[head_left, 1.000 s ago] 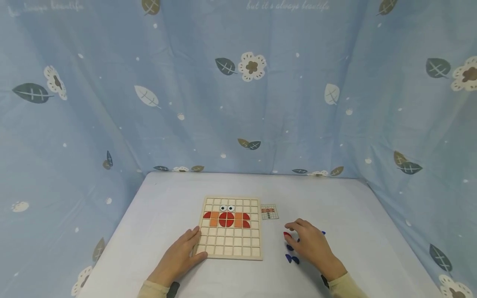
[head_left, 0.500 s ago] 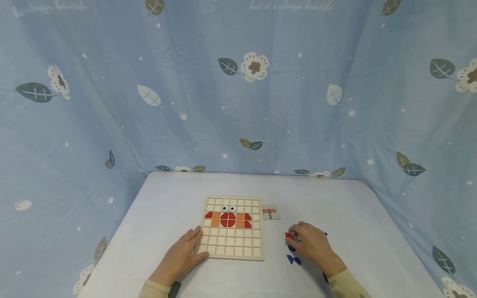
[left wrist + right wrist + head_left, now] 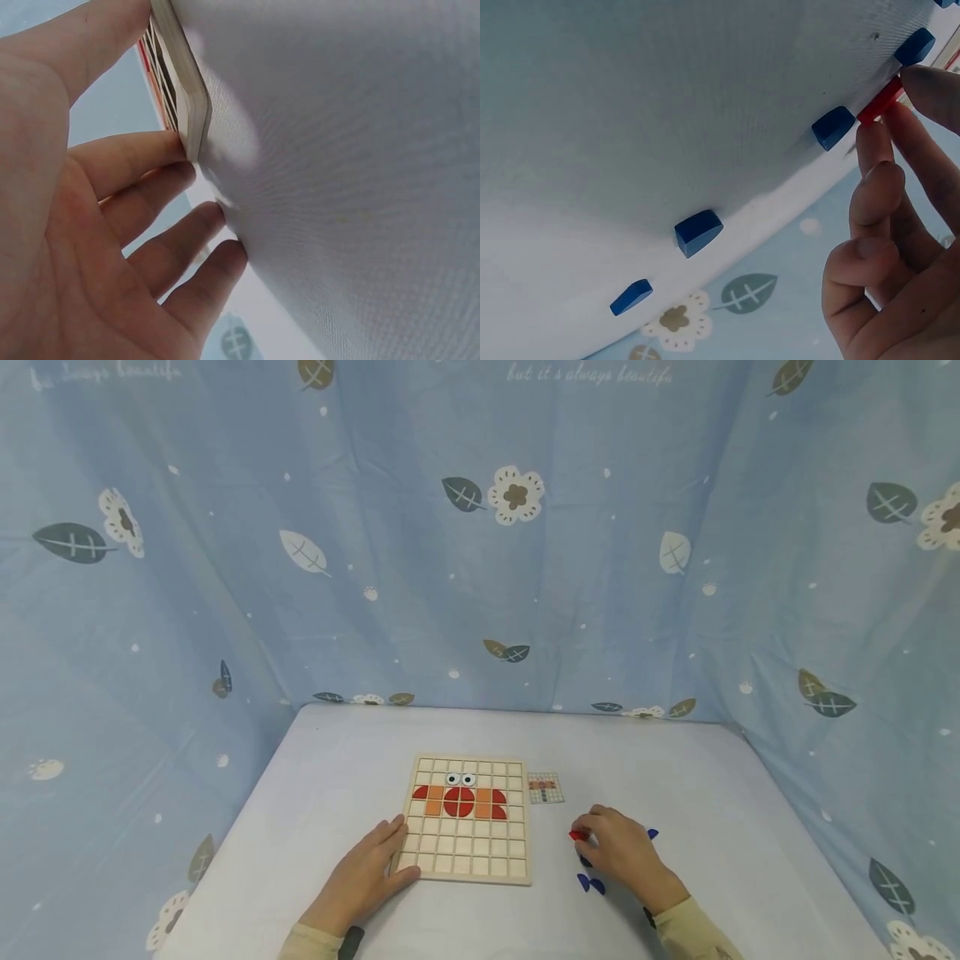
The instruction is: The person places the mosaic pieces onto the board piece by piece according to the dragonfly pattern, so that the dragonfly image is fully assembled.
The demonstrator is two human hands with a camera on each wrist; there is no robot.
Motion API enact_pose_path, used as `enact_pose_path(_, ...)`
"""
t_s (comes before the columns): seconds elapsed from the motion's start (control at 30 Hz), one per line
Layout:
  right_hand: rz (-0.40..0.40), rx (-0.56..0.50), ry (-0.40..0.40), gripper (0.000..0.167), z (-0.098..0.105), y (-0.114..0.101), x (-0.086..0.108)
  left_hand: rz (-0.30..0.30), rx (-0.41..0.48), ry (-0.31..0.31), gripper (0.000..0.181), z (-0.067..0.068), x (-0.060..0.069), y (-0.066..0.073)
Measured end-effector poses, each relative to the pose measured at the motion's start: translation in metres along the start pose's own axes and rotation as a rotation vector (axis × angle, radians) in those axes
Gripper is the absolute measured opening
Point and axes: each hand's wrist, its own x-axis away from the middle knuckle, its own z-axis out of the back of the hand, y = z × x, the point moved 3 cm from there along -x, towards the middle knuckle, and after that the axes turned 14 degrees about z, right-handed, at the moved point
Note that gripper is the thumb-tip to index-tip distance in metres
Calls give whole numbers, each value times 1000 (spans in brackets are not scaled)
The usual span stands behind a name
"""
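The wooden grid board [image 3: 462, 867] lies on the table with red, orange and white eye pieces set in its upper cells. My left hand [image 3: 358, 878] rests at its lower left corner, thumb and fingers touching the frame; in the left wrist view the fingers reach the board's edge [image 3: 196, 112]. To the right of the board, my right hand [image 3: 624, 853] pinches a red piece [image 3: 578, 835] between thumb and fingers. The right wrist view shows that red piece [image 3: 881, 101] between the fingertips, near two blue pieces [image 3: 833, 127].
A small pattern card [image 3: 545, 787] lies against the board's right side. Several blue pieces lie around my right hand, among them one [image 3: 597, 886] below it and one [image 3: 652, 833] beyond it. A patterned blue curtain [image 3: 480, 568] stands behind the white table.
My right thumb and fingers have closed on the red piece, which has tilted and shifted slightly left. My left hand stays at the board, which has not moved on the table.
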Motion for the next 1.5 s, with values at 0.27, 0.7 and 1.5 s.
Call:
enact_pose_path(0.27, 53, -6, -6, 19, -1, -3, -4, 1, 5, -3, 76, 0, 0, 0)
enact_pose_path(0.7, 30, -15, -2, 24, 6, 2, -1, 9, 15, -12, 76, 1, -1, -1)
enact_pose_path(1.5, 45, 8, -56, 18, 1, 3, -6, -8, -18, -11, 77, 5, 0, 0)
